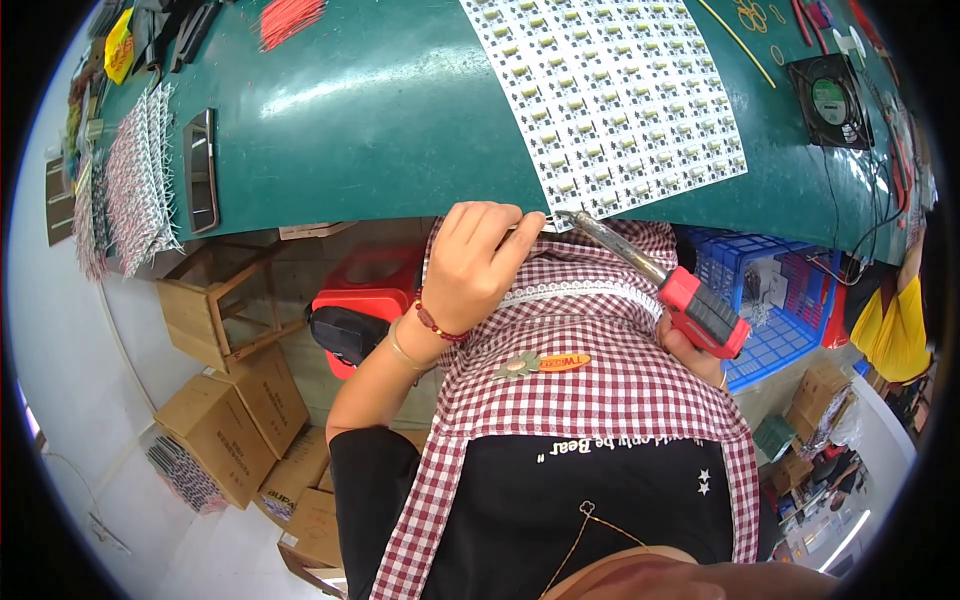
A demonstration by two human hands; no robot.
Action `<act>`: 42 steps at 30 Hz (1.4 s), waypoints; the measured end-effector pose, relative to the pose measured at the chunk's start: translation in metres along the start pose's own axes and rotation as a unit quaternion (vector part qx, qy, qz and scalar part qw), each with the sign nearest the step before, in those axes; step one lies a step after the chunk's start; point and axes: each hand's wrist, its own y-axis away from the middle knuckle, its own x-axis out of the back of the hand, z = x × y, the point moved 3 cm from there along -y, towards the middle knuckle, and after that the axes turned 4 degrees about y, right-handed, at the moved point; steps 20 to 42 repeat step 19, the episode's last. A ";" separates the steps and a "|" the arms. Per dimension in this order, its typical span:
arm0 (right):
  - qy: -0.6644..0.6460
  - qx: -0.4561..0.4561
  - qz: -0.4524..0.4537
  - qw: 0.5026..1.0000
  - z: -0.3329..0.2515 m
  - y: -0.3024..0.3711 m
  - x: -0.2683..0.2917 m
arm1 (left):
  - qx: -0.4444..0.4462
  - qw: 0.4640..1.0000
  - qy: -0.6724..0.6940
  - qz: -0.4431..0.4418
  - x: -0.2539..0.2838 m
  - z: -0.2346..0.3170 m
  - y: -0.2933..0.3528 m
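Note:
My right hand (pixel 690 350) is wrapped around the red and black handle of a soldering iron (pixel 640 255). The iron's metal shaft slants up and left, and its tip comes down at the near left corner of a white circuit board panel (pixel 640 130). Rows of small boards with yellowish and black parts cover that panel, which lies on the green table (pixel 370 120). At the same corner, my left hand (pixel 475 255) has thumb and forefinger pinched together beside the iron's tip. What it pinches is too small and too covered to make out.
A black fan (pixel 830 100) with cables stands right of the panel, near a thin yellow stick (pixel 740 45) and rubber bands (pixel 752 15). Leftward are red wires (pixel 290 20), a phone (pixel 201 170) and bundled wires (pixel 140 185). Below are a blue crate (pixel 765 310) and a red stool (pixel 370 280).

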 end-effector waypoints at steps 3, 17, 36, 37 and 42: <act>0.008 0.045 0.010 0.999 -0.007 -0.003 0.002 | 0.005 1.000 -0.003 0.000 -0.002 -0.001 0.001; -0.114 -0.004 0.040 0.993 -0.022 -0.006 0.005 | 0.009 1.000 0.009 -0.005 -0.003 -0.002 0.002; -0.037 0.030 0.029 0.998 -0.019 -0.005 0.005 | 0.009 1.000 0.017 0.001 -0.003 -0.002 0.003; -0.037 0.030 0.029 0.998 -0.019 -0.005 0.005 | 0.009 1.000 0.017 0.001 -0.003 -0.002 0.003; -0.037 0.030 0.029 0.998 -0.019 -0.005 0.005 | 0.009 1.000 0.017 0.001 -0.003 -0.002 0.003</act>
